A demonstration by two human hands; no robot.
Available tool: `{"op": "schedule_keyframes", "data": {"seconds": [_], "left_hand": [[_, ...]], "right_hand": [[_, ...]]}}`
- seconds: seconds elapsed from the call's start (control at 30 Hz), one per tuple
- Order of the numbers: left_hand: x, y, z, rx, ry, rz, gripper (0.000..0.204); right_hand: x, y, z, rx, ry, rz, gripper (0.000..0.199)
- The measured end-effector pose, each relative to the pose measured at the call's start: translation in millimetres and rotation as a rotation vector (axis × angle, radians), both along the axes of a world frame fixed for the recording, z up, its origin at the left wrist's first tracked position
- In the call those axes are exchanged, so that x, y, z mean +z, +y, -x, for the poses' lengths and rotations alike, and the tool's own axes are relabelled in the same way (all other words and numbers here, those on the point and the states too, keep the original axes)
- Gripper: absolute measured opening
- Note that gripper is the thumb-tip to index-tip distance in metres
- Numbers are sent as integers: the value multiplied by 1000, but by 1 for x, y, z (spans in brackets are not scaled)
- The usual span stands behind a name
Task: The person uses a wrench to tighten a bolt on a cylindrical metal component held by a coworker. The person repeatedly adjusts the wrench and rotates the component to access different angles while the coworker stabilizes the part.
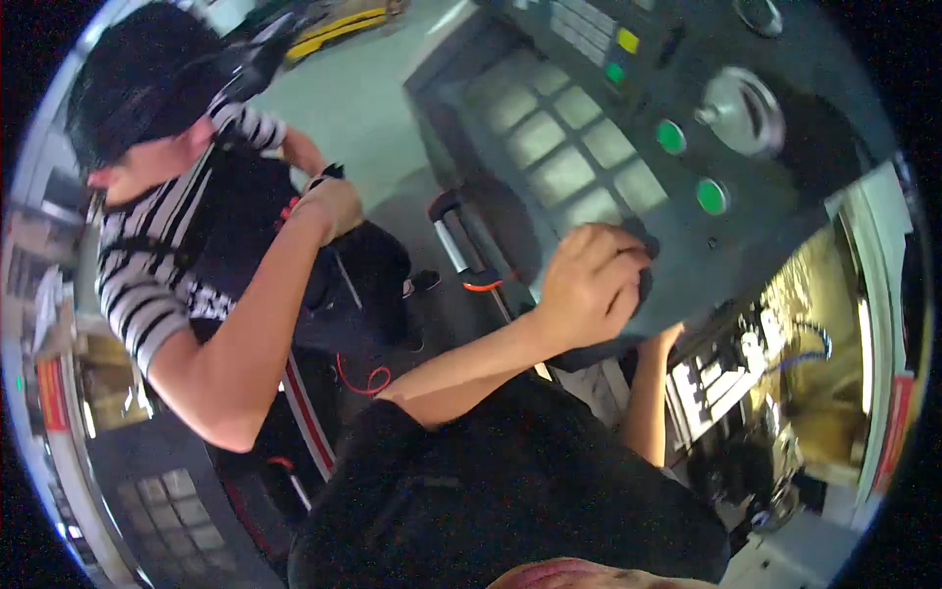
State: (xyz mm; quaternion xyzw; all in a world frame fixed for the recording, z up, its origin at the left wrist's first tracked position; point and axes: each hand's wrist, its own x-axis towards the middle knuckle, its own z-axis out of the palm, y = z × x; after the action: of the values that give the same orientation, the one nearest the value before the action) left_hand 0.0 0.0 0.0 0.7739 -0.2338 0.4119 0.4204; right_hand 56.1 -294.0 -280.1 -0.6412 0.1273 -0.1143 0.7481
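Two hands of ours, well apart, reaching out past our black shirt (pixel 510 481). Left hand (pixel 589 290) has its fingers curled over a dark piece (pixel 645 263), clamped on it as far as we can see. Piece sits at the lower part of the big dark panel (pixel 716 260), just below the grid (pixel 562 175) of pale squares; too dim for us to say what it is. Right hand (pixel 671 337) is mostly hidden at the panel's lower edge, so we can't tell what it grips, if anything.

Right of us, under the panel: brightly lit machine parts (pixel 721 378). Lower left: second panel (pixel 177 520), also with pale squares. Red cord (pixel 363 383) beyond our left forearm.

Farther up our panel: round green buttons (pixel 670 136), silver dial (pixel 743 113), yellow key (pixel 628 40). Silver handle (pixel 453 245) with orange trim, left of it.

On our left, a co-worker (pixel 177 196) in dark cap and striped top, hands close together, thin rod (pixel 348 283) below them. Farthest: pale green floor (pixel 339 118), yellow-edged object (pixel 334 34).
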Motion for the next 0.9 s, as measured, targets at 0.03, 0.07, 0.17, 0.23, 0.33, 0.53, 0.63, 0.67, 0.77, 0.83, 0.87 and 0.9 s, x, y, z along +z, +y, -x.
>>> {"op": "schedule_keyframes", "data": {"seconds": [0.03, 0.07, 0.17, 0.23, 0.33, 0.53, 0.63, 0.67, 0.77, 0.83, 0.87, 0.9], "left_hand": [[3, 0, 0, -2, 0, -15, 17], [0, 2, -1, -13, -4, -12, 19], [-2, 4, -4, -29, -22, -32, 18], [-1, 4, -4, -58, -30, -85, 17], [-9, -1, -6, -73, -109, -87, 19], [-13, -3, -8, -76, -180, -82, 16], [-15, -2, -6, -63, -193, -84, 14], [-14, -2, -5, -65, -197, -80, 13], [-14, -3, -3, -52, -192, -85, 12], [-15, -5, -4, -54, -179, -69, 13], [-16, 1, -6, -8, -212, -88, 14], [-16, 0, -6, -7, -205, -91, 14]], "right_hand": [[0, 11, 9, -42, -67, -307, 39], [37, 39, 25, -80, 136, -167, 41], [32, 56, 56, -124, 223, -65, 41], [42, 71, 86, -88, 294, -46, 35], [37, 84, 133, -56, 376, 3, 35], [5, 77, 228, -182, 447, -30, 32], [-7, 48, 280, -312, 499, -40, 34], [-16, 31, 295, -373, 515, -30, 33], [-41, -20, 336, -558, 508, -68, 25], [-81, -72, 370, -664, 367, -45, 27], [-74, -73, 359, -648, 407, -93, 32], [-81, -91, 370, -713, 415, 16, 33]]}}
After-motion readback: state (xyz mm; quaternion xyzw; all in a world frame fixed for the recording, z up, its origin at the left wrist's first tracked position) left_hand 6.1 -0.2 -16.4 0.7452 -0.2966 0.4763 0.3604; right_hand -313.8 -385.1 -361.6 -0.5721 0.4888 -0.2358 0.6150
